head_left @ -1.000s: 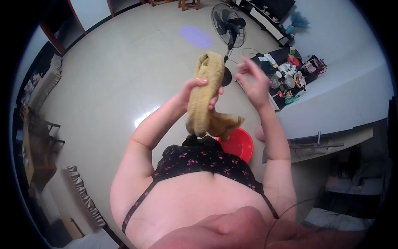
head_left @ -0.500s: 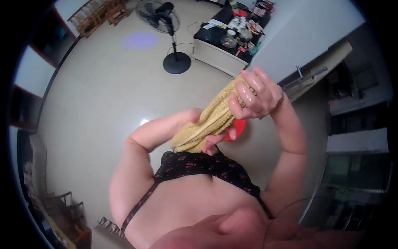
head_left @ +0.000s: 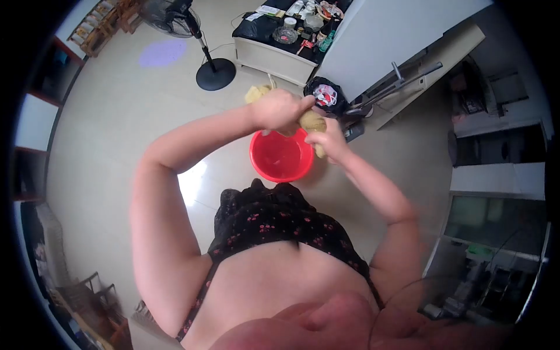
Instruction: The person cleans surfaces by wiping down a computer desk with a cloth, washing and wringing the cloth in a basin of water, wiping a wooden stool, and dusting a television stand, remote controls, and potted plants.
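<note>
A yellow towel [head_left: 313,121] is twisted and bunched up between my two hands. My left hand [head_left: 280,111] is closed tightly round it, and a loose end of the towel sticks out on the far left side of that fist. My right hand [head_left: 329,141] grips the towel lower and to the right, its fingers wrapped round the cloth, with another end hanging below. Beneath the hands stands a red basin [head_left: 283,157] on the floor; its far rim is partly hidden by my left hand.
Beyond the basin is a black standing fan [head_left: 216,74]. A low white cabinet [head_left: 271,65] with a dark top bears bottles and a glass dish. A black bag-lined bin [head_left: 326,96] stands beside it. Wooden furniture [head_left: 96,29] is at the far left, on pale floor tiles [head_left: 116,151].
Both hands have moved forward, away from my chest, over the basin. The towel, earlier stretched long, is now twisted into a tight bunch. The view has shifted, showing more of the basin.
</note>
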Tool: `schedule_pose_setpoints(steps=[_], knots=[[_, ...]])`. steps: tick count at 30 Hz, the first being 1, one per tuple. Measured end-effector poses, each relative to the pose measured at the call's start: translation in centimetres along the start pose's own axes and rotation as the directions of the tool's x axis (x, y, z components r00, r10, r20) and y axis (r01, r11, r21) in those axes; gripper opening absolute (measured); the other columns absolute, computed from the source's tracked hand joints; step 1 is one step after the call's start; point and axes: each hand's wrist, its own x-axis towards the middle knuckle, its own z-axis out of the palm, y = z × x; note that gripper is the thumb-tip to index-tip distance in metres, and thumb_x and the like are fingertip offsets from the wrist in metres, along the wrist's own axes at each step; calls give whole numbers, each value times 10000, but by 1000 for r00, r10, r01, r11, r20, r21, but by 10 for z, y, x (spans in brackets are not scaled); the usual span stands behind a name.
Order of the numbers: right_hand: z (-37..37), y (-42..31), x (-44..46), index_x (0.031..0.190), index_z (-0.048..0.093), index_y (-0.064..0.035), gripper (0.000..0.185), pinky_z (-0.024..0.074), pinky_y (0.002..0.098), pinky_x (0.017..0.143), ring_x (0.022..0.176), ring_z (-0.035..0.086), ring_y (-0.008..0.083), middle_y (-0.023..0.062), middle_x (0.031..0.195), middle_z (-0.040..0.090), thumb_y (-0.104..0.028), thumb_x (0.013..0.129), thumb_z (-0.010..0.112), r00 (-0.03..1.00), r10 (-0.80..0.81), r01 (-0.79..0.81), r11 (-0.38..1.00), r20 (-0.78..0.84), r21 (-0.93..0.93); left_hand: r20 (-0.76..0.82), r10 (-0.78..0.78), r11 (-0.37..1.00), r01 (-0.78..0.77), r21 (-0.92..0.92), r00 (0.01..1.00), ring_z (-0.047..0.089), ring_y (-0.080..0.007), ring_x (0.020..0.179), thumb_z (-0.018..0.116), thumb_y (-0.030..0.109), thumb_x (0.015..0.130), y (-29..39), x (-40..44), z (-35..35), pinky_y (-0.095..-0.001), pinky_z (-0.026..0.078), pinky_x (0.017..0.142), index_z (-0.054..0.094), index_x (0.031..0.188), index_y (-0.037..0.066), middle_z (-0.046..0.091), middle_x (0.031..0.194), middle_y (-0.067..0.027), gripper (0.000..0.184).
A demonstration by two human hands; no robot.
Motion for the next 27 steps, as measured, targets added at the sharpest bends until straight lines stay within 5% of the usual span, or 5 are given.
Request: schedule_pose_setpoints(steps=[12, 20, 22, 23, 27], knots=[[-35, 77, 45, 859, 484, -31, 151, 354, 215, 430, 522, 461, 100, 18, 656, 489, -53, 730, 559, 954, 259, -281, 597, 152, 751, -278, 133, 950, -42, 309, 951, 569, -289, 612, 607, 205, 685, -32, 40, 75, -374, 468, 524, 459, 1110, 145, 496, 827, -99, 454], [-67, 4, 0, 1187, 464, -27, 413, 458, 334, 828, 986, 557, 210, 145, 1097, 545, -124, 801, 576, 956, -284, 290, 896, -68, 337, -265, -337, 734, 76, -675, 903, 560, -198, 686, 596, 181, 779, -42, 26, 53, -330, 470, 631, 457, 1107, 88, 555, 800, -73, 369], [-81, -18, -5, 1271, 401, -103, 509, 385, 395, 943, 1067, 525, 216, 90, 1166, 528, -174, 801, 580, 563, -767, 594, 117, 308, -796, 162, -211, -241, 110, -964, 964, 559, -153, 706, 584, 207, 802, -40, 31, 35, -265, 472, 576, 469, 1095, 67, 565, 828, -66, 345], [-83, -31, -7, 1319, 343, -167, 526, 228, 496, 1028, 1168, 443, 194, 1, 1259, 473, -298, 837, 509, 415, -695, 413, -431, 587, -802, 96, 87, -493, 126, -861, 992, 572, -149, 707, 559, 226, 820, -41, 34, 31, -209, 463, 541, 477, 1084, 72, 563, 840, -94, 315], [-75, -82, 25, 1199, 461, -288, 363, -16, 607, 1025, 1266, 298, 116, -112, 1256, 451, -422, 863, 424, 68, -582, 36, -811, 811, -585, 176, 465, -534, 433, -726, 868, 590, -190, 639, 538, 253, 828, -3, 36, 6, -280, 514, 546, 440, 1113, -8, 545, 755, -120, 399]])
